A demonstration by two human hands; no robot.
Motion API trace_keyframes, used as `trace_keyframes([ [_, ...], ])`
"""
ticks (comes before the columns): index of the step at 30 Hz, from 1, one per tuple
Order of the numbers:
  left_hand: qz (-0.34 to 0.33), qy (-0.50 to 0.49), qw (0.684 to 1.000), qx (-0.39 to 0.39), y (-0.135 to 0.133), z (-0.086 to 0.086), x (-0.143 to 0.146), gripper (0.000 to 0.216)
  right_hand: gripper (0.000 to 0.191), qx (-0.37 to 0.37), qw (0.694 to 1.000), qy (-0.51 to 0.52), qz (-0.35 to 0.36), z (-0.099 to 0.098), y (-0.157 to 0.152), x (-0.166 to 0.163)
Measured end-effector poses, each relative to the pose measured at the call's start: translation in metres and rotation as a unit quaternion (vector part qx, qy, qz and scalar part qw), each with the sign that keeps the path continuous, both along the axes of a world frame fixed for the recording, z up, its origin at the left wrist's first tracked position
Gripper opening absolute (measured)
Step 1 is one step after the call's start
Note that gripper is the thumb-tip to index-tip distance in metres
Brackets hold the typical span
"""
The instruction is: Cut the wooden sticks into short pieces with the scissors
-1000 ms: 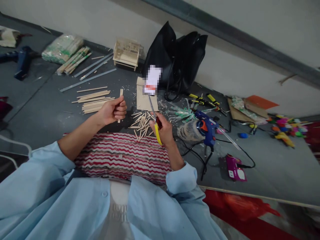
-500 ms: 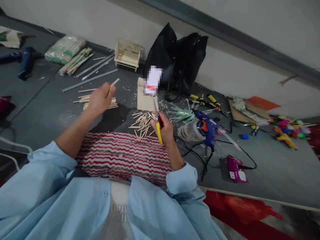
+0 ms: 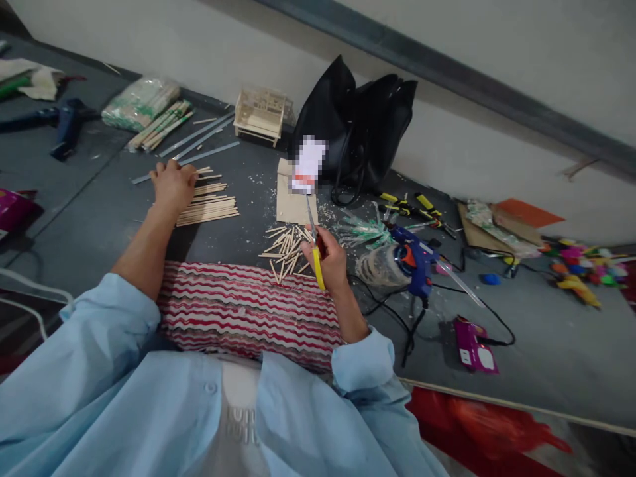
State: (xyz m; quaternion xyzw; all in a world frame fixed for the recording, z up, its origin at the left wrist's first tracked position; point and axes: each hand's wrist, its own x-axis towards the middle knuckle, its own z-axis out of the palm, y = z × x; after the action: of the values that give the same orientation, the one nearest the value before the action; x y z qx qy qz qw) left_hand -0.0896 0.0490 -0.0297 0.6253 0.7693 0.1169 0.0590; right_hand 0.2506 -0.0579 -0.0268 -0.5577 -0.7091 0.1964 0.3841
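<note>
My left hand (image 3: 173, 185) rests over the left ends of a row of thin wooden sticks (image 3: 211, 211), its fingers curled down around a stick there; the fingertips are partly hidden. In my right hand (image 3: 332, 260) is a pair of scissors (image 3: 318, 267) with yellow handles, the blades pointing away from me. Beneath and left of the scissors lies a loose heap of short cut sticks (image 3: 284, 249). A brown paper piece (image 3: 291, 211) lies just beyond, under a blurred white and red item (image 3: 309, 162).
Behind stand a small wooden model bench (image 3: 259, 119) and a black bag (image 3: 358, 126). A blue glue gun (image 3: 420, 265) leans on a clear jar (image 3: 380, 266) at right, near a purple box (image 3: 474, 346) and cords. Bundled sticks (image 3: 161, 126) and grey strips (image 3: 209, 154) lie at left.
My left hand has moved left and slightly away from me, from holding a stick raised above the row to down at the row's ends. My right hand keeps the scissors in nearly the same place.
</note>
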Motion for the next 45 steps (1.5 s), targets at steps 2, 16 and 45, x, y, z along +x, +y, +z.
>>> trace_keyframes([
  [2,-0.002,0.002,1.0,0.008,-0.001,0.0,0.0,0.047,0.046,-0.002,1.0,0.0,0.002,0.0,0.0,0.0],
  [16,-0.192,0.002,0.981,0.01,-0.003,0.011,0.0,0.037,0.045,0.004,1.0,-0.004,0.005,0.0,0.0,0.0],
  [45,-0.139,0.047,0.986,-0.082,-0.006,0.016,-0.012,0.035,0.045,0.0,1.0,-0.022,0.003,0.002,-0.001,0.0],
])
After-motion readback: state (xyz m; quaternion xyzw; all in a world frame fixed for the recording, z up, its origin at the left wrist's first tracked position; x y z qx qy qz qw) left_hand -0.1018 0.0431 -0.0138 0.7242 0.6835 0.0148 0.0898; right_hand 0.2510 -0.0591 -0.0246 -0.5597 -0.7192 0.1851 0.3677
